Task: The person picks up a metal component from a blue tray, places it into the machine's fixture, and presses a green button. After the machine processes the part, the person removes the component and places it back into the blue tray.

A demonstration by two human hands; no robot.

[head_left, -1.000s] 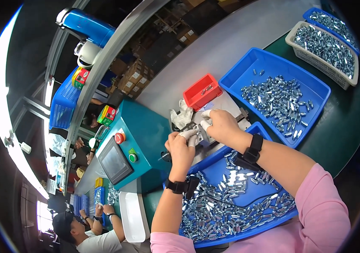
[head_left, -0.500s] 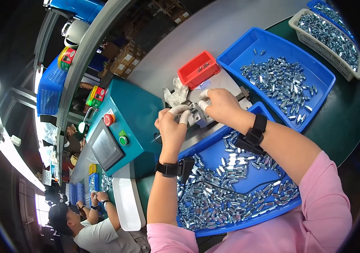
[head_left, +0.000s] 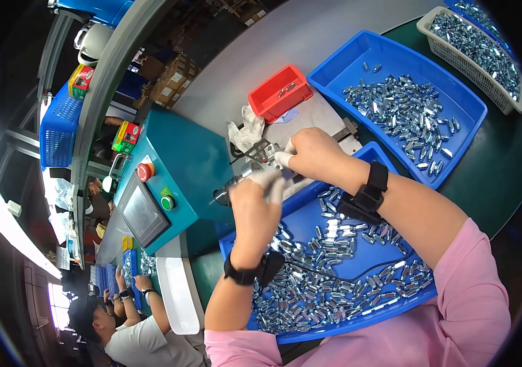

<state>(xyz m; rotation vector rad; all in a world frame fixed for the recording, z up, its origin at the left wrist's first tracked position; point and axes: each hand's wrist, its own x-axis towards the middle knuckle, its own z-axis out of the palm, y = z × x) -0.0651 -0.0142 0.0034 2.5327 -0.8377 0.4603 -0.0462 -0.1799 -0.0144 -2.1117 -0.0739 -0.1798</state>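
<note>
1. The left hand (head_left: pixel 255 202) is placed beside the metal fixture (head_left: pixel 265 151); its fingers are blurred, so whether anything is gripped cannot be told.
2. The right hand (head_left: pixel 315 153) is held at the fixture's right, fingers bent together; whether a part is pinched cannot be told.
3. Metal parts (head_left: pixel 316 295) are heaped in the near blue tray (head_left: pixel 334 333), below the forearms; more are piled in the far blue tray (head_left: pixel 389 58), to the right.
4. A few parts are held in the red bin (head_left: pixel 285 109), beyond the fixture.
5. A white glove (head_left: pixel 249 131) is laid between bin and teal machine (head_left: pixel 187 153), which is set left on the surface (head_left: pixel 499 177).
</note>
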